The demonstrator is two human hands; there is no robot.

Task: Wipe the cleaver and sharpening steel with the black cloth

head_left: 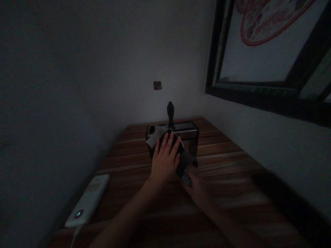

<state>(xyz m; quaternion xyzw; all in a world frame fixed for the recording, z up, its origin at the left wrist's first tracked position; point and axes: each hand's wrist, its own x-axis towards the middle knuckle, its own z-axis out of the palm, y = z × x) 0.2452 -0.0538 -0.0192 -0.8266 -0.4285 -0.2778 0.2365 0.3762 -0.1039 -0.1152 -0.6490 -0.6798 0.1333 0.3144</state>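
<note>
Head view: the left hand (pixel 164 163) lies over a dark piece (pixel 186 159) with paler grey parts, its fingers spread against the surface rather than clenched, while the right hand's (pixel 198 188) fingers grasp the lower end. The piece slants in front of a box-like unit (pixel 184 130) on the wood-grained tabletop (pixel 124 193); whether they touch is hard to tell. A black handle (pixel 170 112) stands upright at the unit's top. The step in hand looks like steadying the piece with one palm while the other hand grips it; any shift from here calls for that grip to stay firm and the palm to follow its tilt. No brand is readable: the white device (pixel 96 198) has a faint label (pixel 94 186) and a small lit display (pixel 79 213), both illegible, and the red markings (pixel 275 20) on the window (pixel 258 62) are too blurred to read
</note>
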